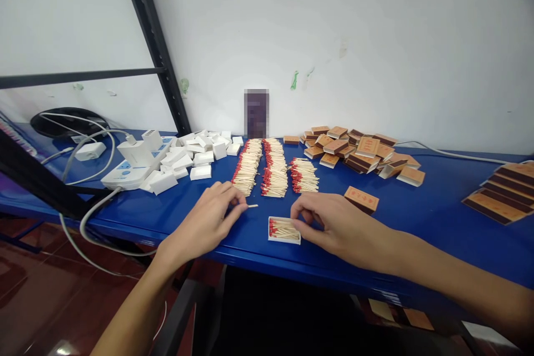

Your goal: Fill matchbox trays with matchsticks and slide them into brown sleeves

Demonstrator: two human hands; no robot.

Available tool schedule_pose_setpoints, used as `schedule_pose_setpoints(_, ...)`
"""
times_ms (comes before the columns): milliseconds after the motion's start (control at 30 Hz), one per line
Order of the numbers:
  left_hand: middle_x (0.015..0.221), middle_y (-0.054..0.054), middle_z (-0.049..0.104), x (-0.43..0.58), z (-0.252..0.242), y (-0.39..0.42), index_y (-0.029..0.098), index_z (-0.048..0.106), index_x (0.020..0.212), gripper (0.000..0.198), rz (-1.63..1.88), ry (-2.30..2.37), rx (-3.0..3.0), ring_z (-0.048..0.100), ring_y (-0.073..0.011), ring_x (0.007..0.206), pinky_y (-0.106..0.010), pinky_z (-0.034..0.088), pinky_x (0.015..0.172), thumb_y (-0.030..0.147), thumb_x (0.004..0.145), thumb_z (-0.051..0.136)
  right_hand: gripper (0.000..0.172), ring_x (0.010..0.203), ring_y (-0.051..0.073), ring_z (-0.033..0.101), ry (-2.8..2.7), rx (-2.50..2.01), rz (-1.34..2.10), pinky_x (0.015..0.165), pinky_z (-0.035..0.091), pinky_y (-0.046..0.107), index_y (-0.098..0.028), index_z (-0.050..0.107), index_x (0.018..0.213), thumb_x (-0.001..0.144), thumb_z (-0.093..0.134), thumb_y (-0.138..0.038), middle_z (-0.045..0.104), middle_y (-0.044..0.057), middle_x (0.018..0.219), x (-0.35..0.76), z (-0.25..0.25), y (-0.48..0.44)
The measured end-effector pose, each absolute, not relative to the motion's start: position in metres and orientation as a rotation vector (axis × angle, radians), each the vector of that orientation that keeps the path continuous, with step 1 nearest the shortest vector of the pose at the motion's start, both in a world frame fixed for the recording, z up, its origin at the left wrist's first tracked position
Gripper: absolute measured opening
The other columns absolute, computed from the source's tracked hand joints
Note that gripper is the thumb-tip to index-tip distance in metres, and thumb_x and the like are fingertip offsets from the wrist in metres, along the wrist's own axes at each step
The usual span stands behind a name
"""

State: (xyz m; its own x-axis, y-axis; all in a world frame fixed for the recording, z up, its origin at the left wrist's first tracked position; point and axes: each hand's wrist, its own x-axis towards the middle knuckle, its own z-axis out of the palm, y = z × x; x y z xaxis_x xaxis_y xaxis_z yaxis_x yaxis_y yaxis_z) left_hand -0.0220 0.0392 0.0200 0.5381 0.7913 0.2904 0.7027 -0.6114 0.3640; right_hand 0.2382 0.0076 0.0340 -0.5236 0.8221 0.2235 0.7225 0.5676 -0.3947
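Head view: left hand [208,219] pinches one matchstick [252,206] low over the worktop [417,217]; right hand [334,225] grips the open tray [284,230] at its right end, seemingly steadying it.

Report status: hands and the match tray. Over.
Left hand pinching a match. Right hand touching right end of open tray, partly filled. Match rows lie just behind.
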Motion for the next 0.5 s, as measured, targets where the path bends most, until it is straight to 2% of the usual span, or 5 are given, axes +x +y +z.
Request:
schedule_pose_setpoints(167,0.098,-0.002,0.06,0.008,0.027,0.017,0.023,0.058,0.092,0.013,0.634,1.029,2.554,0.054,-0.0198,0.097,-0.034,0.042,0.089,0.03,0.099,0.049,0.025,0.056,0.014,0.049,-2.23,-1.368,0.246,0.054,0.037,0.027,-0.022,0.057,0.079,0.096,0.046,-0.036,0.056,-0.002,0.062,0.252,0.04,0.02)
schedule_pose_setpoints(267,0.101,-0.003,0.06,0.017,0.025,0.018,0.023,0.06,0.095,0.015,0.632,1.024,2.597,0.054,-0.0204,0.099,-0.035,0.042,0.089,0.031,0.099,0.048,0.023,0.053,0.014,0.047,-2.251,-1.422,0.177,0.053,0.035,0.027,-0.021,0.056,0.08,0.095,0.045,-0.034,0.052,-0.003,0.058,0.266,0.038,0.031)
schedule_pose_setpoints(400,0.103,-0.004,0.061,-0.001,0.02,0.033,0.023,0.059,0.102,0.021,0.667,1.284,2.713,0.053,-0.0229,0.097,-0.04,0.039,0.086,0.032,0.102,0.041,0.015,0.067,0.017,0.056,-2.4,-1.444,0.051,0.061,0.04,0.028,-0.02,0.06,0.087,0.093,0.048,-0.028,0.059,0.002,0.074,0.28,0.024,0.044)
schedule_pose_setpoints(500,0.1,-0.004,0.061,-0.023,0.016,0.047,0.022,0.061,0.1,0.021,0.615,1.477,2.727,0.054,-0.0242,0.095,-0.04,0.039,0.082,0.032,0.101,0.042,0.017,0.075,0.02,0.059,-2.436,-1.455,0.011,0.067,0.042,0.031,-0.02,0.064,0.094,0.093,0.048,-0.027,0.063,0.005,0.084,0.284,0.014,0.049)
